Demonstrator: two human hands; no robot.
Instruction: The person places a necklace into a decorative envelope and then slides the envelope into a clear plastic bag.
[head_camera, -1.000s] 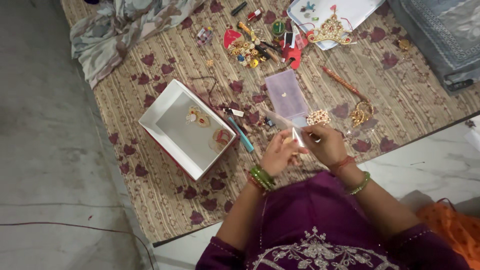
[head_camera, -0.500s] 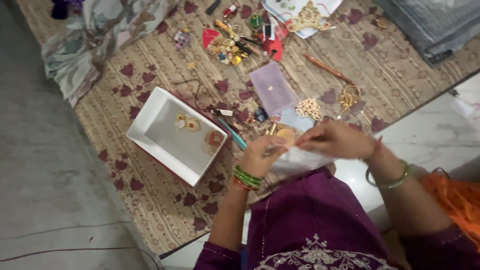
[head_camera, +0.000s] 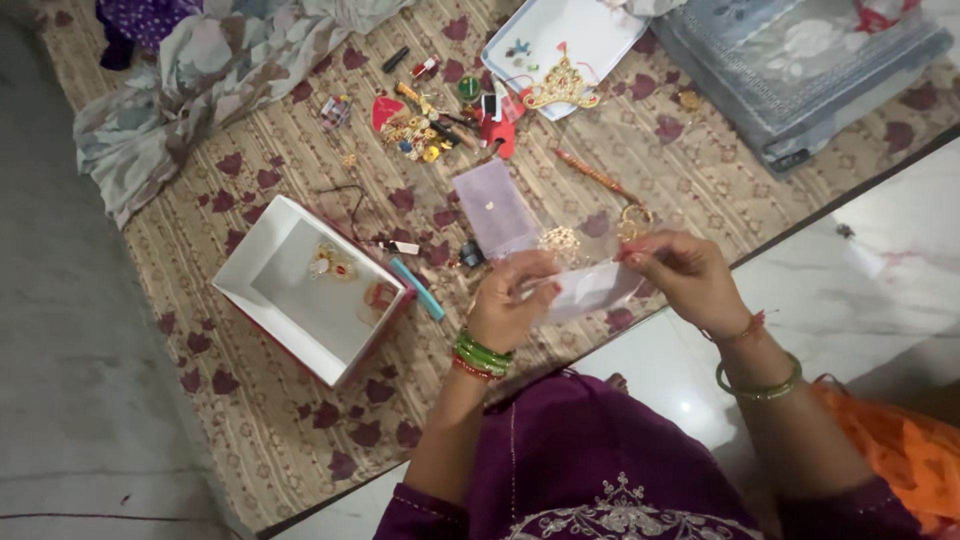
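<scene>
Left hand (head_camera: 510, 305) and right hand (head_camera: 680, 275) pinch thin clear pouch (head_camera: 590, 290) by opposite edges, stretched above patterned mat (head_camera: 250, 430). Square white box (head_camera: 310, 285) alongside. Versus earlier frame: hands further apart.

Thin, glossy clear plastic pouch (head_camera: 590, 290) crinkles between both hands. Matt woven cloth mat (head_camera: 250, 420) underneath, smooth white cardboard box (head_camera: 310, 290) on it, and polished, shiny marble floor (head_camera: 880, 280) alongside.

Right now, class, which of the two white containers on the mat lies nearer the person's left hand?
The white box with red sides, just beside the left hand. The white tray lies far off at the mat's top edge.
</scene>
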